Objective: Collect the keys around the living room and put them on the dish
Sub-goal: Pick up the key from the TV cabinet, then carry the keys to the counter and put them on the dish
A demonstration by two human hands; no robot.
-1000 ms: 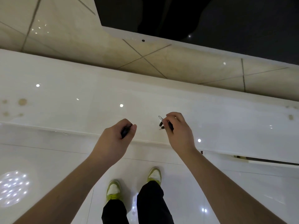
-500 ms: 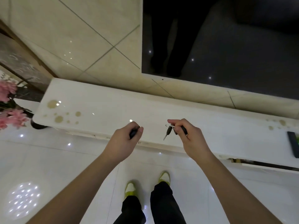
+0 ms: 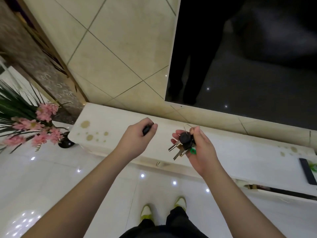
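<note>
My right hand (image 3: 200,152) grips a bunch of keys (image 3: 182,145) with black heads, silver blades, a green tag and a thin wire ring; the blades hang down to the left. A small black key (image 3: 146,130) is pinched between thumb and fingers of my left hand (image 3: 135,140), mostly hidden by the fist. Both hands hover above the front part of a white glossy TV cabinet (image 3: 120,124). No dish is in view.
A dark TV screen (image 3: 248,54) hangs on the tiled wall above the cabinet. Pink artificial flowers (image 3: 34,129) in a dark vase stand on the floor at the left. A black flat object (image 3: 307,170) lies at the cabinet's right end. My shoes (image 3: 163,208) stand on white tiles.
My view has risen and swung left, bringing in the flowers and more of the TV. My right hand has turned palm-up, and the key bunch now shows fully in it.
</note>
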